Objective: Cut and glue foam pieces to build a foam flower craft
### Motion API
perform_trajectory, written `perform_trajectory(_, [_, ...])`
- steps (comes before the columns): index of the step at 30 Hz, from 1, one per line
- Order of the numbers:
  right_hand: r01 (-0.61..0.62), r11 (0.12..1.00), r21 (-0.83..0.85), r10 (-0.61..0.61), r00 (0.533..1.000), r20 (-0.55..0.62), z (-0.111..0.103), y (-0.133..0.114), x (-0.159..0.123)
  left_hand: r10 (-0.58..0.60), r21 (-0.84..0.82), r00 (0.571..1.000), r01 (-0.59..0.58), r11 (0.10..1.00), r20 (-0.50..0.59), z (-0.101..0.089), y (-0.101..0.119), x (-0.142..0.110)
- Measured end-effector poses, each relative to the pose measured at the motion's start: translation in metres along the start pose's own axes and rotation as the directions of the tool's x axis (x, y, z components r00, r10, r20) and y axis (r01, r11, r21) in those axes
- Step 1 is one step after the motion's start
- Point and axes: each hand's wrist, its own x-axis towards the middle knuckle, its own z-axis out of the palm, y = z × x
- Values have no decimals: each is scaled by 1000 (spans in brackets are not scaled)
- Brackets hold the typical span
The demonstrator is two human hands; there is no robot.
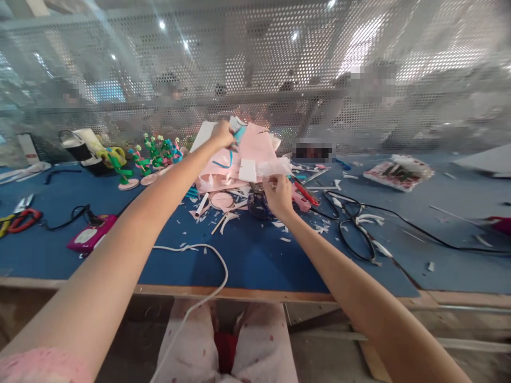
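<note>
My left hand (pixel 223 135) reaches to the back of the pile, its fingers closed on a light-blue piece (pixel 240 133) of thin sheet material. Lower and to the right, my right hand (pixel 280 196) has its fingers curled beside a translucent white scrap (pixel 275 167); what they pinch is hidden. Between the hands lie pink sheets (pixel 258 142), a small white square (pixel 248 171) and a thin blue strip (pixel 223 161). A round pink disc (pixel 222 200) rests in front of the pile, and scissors with dark handles (pixel 258 206) lie partly under my right hand.
Green twisted plant figures (pixel 154 154) stand at left, near a purple power box (pixel 90 234) and pliers (pixel 23 213). A pink glue gun (pixel 300 200), a looping black cable (pixel 355 229) and a patterned packet (pixel 398 173) are at right. A perforated metal screen (pixel 255 64) rises behind.
</note>
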Motion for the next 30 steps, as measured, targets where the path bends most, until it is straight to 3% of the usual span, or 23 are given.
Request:
perform_trajectory(2, [-93, 974, 208, 82, 995, 62, -1, -3, 1, -189, -25, 971, 194, 981, 144, 7, 0, -43])
perform_trajectory(5, [-289, 788, 543, 149, 946, 287, 1, -9, 1, -157, -122, 970, 181, 976, 188, 16, 1, -105])
perform_trajectory(7, [-383, 655, 652, 148, 910, 386, 2, -13, -1, -113, -109, 977, 134, 985, 179, 19, 0, -133])
perform_trajectory(11, [-444, 548, 709, 139, 884, 446, -1, -21, -6, -117, -109, 965, 146, 983, 233, 19, -3, -160])
perform_trajectory(17, [-511, 476, 716, 113, 842, 527, -3, -27, -14, -160, -85, 965, 181, 980, 206, 12, -5, -172])
perform_trajectory(22, [-481, 517, 708, 220, 874, 433, 0, -22, -13, -165, -145, 977, 183, 972, 132, 5, -15, -166])
perform_trajectory(26, [-444, 558, 701, 125, 880, 458, -2, -21, -7, -147, -244, 979, 178, 953, 140, 4, -23, -161])
perform_trajectory(28, [-329, 708, 624, -63, 852, 520, -6, -23, -7, -142, -285, 981, 174, 943, 130, 4, -23, -159])
perform_trajectory(30, [-198, 820, 536, -106, 869, 484, -10, -25, -9, -148, -317, 987, 162, 934, 70, 4, -20, -158])
